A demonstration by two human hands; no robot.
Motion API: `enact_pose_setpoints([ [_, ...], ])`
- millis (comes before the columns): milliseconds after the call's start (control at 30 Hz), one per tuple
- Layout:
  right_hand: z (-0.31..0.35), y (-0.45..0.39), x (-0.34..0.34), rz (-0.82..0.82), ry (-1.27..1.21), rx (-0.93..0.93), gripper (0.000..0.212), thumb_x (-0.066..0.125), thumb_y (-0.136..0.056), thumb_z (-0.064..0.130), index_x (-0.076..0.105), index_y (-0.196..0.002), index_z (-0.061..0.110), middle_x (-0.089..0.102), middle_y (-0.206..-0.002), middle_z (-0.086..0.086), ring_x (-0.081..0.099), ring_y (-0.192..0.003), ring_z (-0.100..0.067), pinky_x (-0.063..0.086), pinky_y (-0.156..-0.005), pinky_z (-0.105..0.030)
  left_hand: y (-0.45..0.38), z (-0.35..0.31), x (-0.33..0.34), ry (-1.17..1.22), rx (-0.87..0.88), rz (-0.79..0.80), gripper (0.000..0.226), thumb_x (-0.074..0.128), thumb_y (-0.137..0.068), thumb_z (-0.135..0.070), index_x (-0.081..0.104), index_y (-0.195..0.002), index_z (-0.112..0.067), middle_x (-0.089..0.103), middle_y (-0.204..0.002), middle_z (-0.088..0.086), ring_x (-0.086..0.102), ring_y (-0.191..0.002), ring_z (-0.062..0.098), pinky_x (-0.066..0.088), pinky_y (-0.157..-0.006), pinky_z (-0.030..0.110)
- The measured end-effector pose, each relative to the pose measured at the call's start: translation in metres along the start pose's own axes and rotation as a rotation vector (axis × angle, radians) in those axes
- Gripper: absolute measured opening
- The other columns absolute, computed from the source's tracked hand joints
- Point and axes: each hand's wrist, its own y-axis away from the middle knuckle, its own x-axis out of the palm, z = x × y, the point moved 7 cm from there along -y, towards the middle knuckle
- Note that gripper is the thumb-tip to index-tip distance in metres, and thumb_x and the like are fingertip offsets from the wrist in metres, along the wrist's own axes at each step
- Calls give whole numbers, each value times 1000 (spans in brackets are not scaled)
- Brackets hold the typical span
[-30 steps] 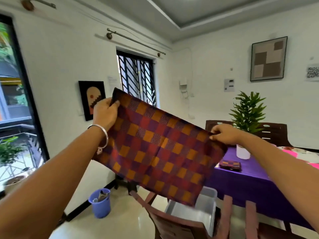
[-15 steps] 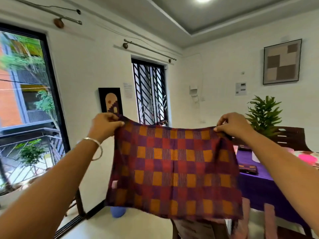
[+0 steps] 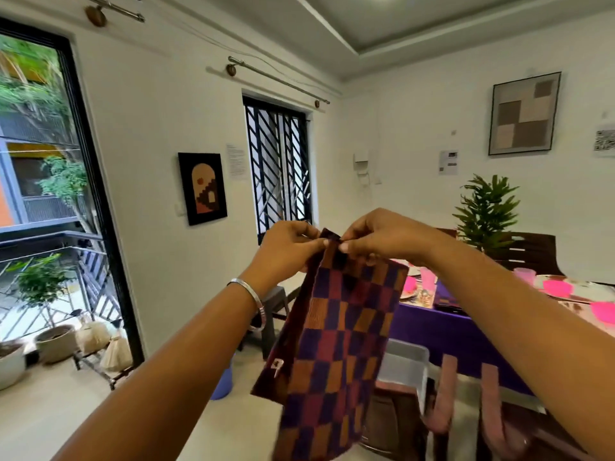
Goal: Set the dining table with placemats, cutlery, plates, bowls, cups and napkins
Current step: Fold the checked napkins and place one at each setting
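Checked napkin (image 3: 336, 344) — purple, maroon and orange squares — hangs folded in mid-air, held up in front of the person, above the chair (image 3: 466, 404) drawn up to the desk (image 3: 442, 331). Left hand (image 3: 286, 251) pinches the napkin's top edge, fingers curled on the cloth; a silver bangle (image 3: 254, 302) sits on that wrist. Right hand (image 3: 376, 239) pinches the same top edge just beside the left hand, fingers likewise curled on the fabric; the two hands are nearly touching. A small pale tag shows on the napkin's lower left part. Lower hem is blurred.

Relative to the napkin: the desk, under a purple cloth, stands to the right and behind it, carrying pink cups (image 3: 427, 277) and pink bowls (image 3: 559, 287). A green potted plant (image 3: 486, 211) stands at the desk's far side. A grey plastic bin (image 3: 404, 364) rests just right of the napkin's lower half — on the chair seat, as far as visible. A barred window (image 3: 278, 168) lies behind it.
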Motion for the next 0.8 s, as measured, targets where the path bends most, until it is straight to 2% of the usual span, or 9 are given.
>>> enact_pose_setpoints([
  [67,2,2,-2,-99,220,-45,14,70,-85,33,75,-88,20,71,-87,0,62,-80,-9,48,-66,-21,8,-1,12,63,0,36,11,61,-91,-10,68,-89,-2,69,-69,13,62,-53,13,48,-46,21],
  [133,3,7,-3,-145,266,-54,18,70,-83,37,76,-89,20,69,-91,3,59,-84,-8,43,-65,-16,14,0,18,98,-2,52,13,57,-93,-8,68,-86,-6,66,-61,3,59,-49,8,45,-45,19],
  [233,-1,14,-3,-162,318,-19,21,70,-84,37,75,-91,17,68,-92,3,56,-80,-6,41,-62,-14,19,2,24,157,-13,65,15,58,-93,-11,68,-82,-12,67,-68,5,60,-59,16,52,-59,30],
  [367,-10,22,-7,-223,326,31,18,68,-85,36,74,-87,19,67,-91,2,58,-81,-8,38,-57,-14,24,2,33,194,-4,93,14,58,-94,-15,67,-84,-12,61,-69,6,52,-55,12,48,-54,26],
  [467,-16,29,-11,-259,313,58,16,68,-86,34,73,-86,18,65,-84,4,58,-79,-7,36,-54,-14,24,3,47,272,5,109,18,54,-96,-16,65,-82,-14,64,-71,4,58,-63,15,50,-62,32],
  [567,-22,37,-18,-314,288,86,13,67,-85,30,69,-77,20,61,-77,7,54,-71,-3,37,-53,-14,19,5,65,211,70,50,20,47,-97,-22,61,-84,-17,62,-73,5,57,-68,20,48,-67,38],
  [633,-27,42,-24,-339,260,90,14,67,-84,27,67,-72,20,65,-78,4,59,-74,-9,41,-56,-18,19,-3,80,127,139,9,21,41,-100,-22,56,-89,-12,55,-72,2,50,-64,13,42,-62,34],
  [700,-36,52,-34,-372,249,108,16,65,-84,27,64,-69,19,62,-70,4,58,-69,-10,39,-53,-22,24,-18,96,72,232,-36,23,37,-103,-22,52,-91,-10,50,-69,-5,44,-58,3,38,-57,25],
  [800,-46,69,-52,-432,240,102,19,61,-85,27,60,-67,22,59,-66,6,56,-66,-11,38,-55,-25,35,-45,113,50,401,-69,26,41,-101,-32,53,-96,-10,53,-69,-9,49,-59,1,38,-55,18],
])
